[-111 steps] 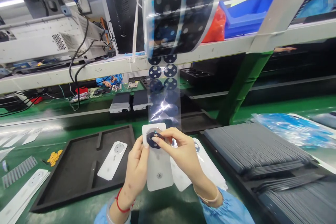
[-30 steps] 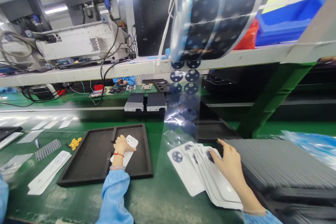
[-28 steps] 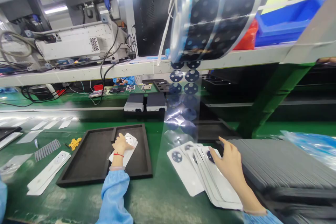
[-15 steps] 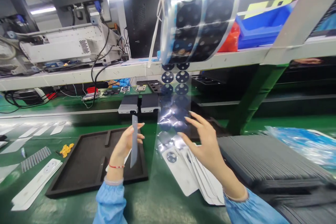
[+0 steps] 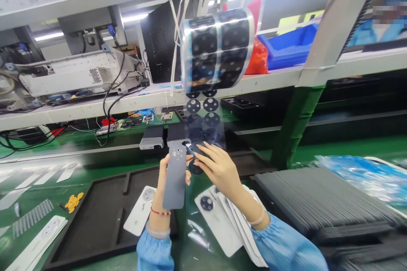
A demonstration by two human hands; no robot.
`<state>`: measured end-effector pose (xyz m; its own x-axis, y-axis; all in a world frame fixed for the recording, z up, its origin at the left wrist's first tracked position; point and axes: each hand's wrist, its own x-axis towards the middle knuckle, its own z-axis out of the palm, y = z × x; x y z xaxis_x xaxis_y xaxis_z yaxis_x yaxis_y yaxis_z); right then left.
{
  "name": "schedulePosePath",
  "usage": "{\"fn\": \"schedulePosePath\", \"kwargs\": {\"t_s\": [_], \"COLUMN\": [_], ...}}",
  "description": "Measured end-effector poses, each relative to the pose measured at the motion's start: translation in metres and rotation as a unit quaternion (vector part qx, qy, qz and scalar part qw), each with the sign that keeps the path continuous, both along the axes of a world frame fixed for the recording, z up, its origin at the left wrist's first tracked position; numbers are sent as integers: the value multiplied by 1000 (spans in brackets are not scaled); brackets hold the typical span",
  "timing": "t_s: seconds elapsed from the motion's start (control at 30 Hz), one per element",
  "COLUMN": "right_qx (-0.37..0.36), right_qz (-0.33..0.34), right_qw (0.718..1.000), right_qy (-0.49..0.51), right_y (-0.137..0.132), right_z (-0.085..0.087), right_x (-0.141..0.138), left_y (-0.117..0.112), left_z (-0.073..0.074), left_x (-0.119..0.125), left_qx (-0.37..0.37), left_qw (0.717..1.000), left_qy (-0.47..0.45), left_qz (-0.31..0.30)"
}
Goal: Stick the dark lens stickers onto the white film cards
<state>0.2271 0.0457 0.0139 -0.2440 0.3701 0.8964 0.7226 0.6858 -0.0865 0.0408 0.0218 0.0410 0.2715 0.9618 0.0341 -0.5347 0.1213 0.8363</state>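
My left hand [image 5: 163,173] grips a grey phone back panel [image 5: 175,175] by its edges, holding it nearly upright with small holes near its top. Close to the panel's top right corner, my right hand [image 5: 221,169] has its fingertips together at a small dark piece, seemingly a round black sticker [image 5: 187,145]. A clear film strip [image 5: 203,125] with paired round black stickers hangs behind these fingers. Below my right hand lie white phone-shaped panels [image 5: 219,224], one bearing a black camera-ring sticker [image 5: 206,203]. Another white panel [image 5: 140,211] rests on the black tray [image 5: 92,216], beside my left wrist.
A roll of sticker film [image 5: 218,51] hangs before the shelf [image 5: 146,97]. Dark thin sheets [image 5: 295,194] are stacked at right, near blue plastic bags [image 5: 359,178]. Yellow pieces [image 5: 73,202] and more white panels [image 5: 44,241] lie at left. A green post [image 5: 300,123] stands behind.
My left hand has turned the grey panel from edge-on to face view and moved it right. My right hand has moved left to the panel's top, its fingers closing. The camera view has shifted.
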Motion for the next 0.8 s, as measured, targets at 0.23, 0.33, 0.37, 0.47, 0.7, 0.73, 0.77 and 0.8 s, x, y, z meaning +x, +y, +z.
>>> {"fn": "schedulePosePath", "kwargs": {"t_s": [0.23,0.33,0.37,0.47,0.7,0.73,0.77,0.8], "right_qx": [15,26,19,-10,-14,-45,-90,-142], "right_qz": [75,76,75,64,114,145,180,215], "right_qw": [995,994,995,996,989,980,966,945], "right_qy": [63,67,69,63,96,126,161,200], "right_y": [-16,-21,-22,-25,-49,-57,-66,-75], "right_z": [4,1,0,-7,-1,4,10,17], "right_x": [-6,-6,-5,-3,-3,-3,-1,2], "left_y": [-42,-52,-53,-57,-51,-48,-45,-43], "left_z": [7,9,10,12,13,11,9,7], "left_x": [4,6,7,8,6,4,1,-2], "left_qx": [59,77,79,78,69,84,102,122], "left_qw": [996,992,992,991,988,983,974,963], "left_qy": [41,73,79,89,96,105,118,131], "left_qz": [56,63,64,59,99,127,162,203]}}
